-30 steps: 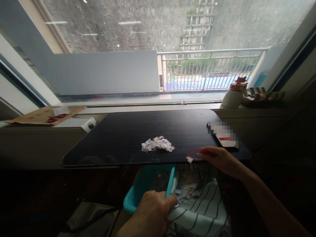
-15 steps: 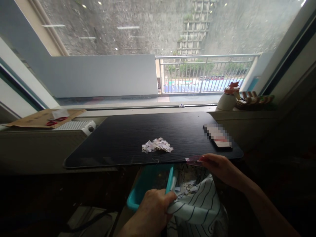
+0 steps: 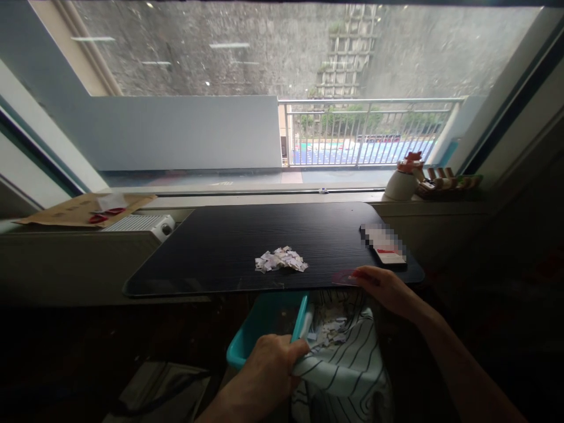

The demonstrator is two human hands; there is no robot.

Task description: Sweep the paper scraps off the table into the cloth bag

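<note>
A pile of small white paper scraps (image 3: 282, 260) lies on the black tabletop (image 3: 229, 235). My right hand (image 3: 388, 288) pinches a thin translucent pinkish-purple card (image 3: 343, 278) at the table's front edge, right of the pile. Below that edge, my left hand (image 3: 275, 361) is closed on the rim of a pale striped cloth (image 3: 343, 370), which forms an open bag-like hollow. More loose paper scraps (image 3: 330, 332) lie inside it. Against the cloth, on its left, is a teal plastic basin (image 3: 240, 346); whether my left fingers also grip its rim is hidden.
A phone (image 3: 390, 252), partly pixelated, rests at the table's right. On the left ledge lie a brown paper envelope (image 3: 53, 214) and a red-handled item (image 3: 103, 216) beside a white radiator (image 3: 136, 226). A white pot (image 3: 400, 183) stands on the right sill before the window.
My right hand with the card has moved slightly up and left, and the card's pale left end no longer shows. My left hand still grips the cloth. The view has shifted a little.
</note>
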